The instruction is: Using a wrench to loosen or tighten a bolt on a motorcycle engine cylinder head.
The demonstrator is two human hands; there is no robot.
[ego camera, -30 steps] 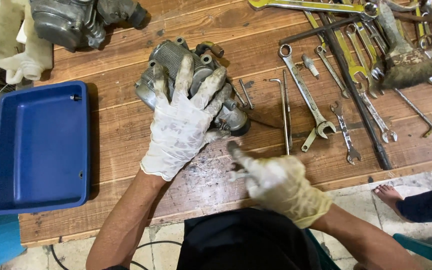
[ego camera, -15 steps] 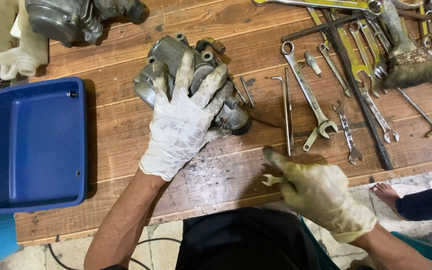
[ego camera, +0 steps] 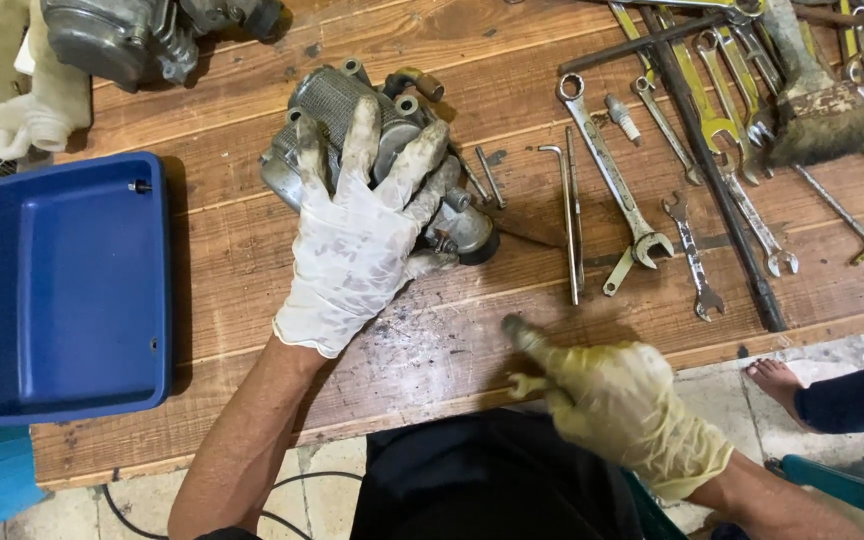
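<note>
My left hand (ego camera: 357,240), in a dirty white glove, lies spread over a grey metal engine part (ego camera: 327,100) on the wooden bench (ego camera: 252,250) and holds it down. My right hand (ego camera: 617,400), in a yellowish glove, hovers at the bench's near edge. It is closed around a small metal tool (ego camera: 522,385) whose end pokes out to the left, and its forefinger points up and left. The two hands are apart.
A blue tray (ego camera: 72,380) holding a small screw (ego camera: 137,186) sits at the left. Several wrenches (ego camera: 612,180), an L-shaped key (ego camera: 564,220), a spark plug (ego camera: 620,115) and a brush (ego camera: 822,110) lie at the right. A second engine part (ego camera: 122,40) is top left. Another person's bare foot (ego camera: 777,380) stands off the bench's right side.
My right hand has shifted to the right along the bench's near edge with the small tool in it. My left hand has stayed on the engine part.
</note>
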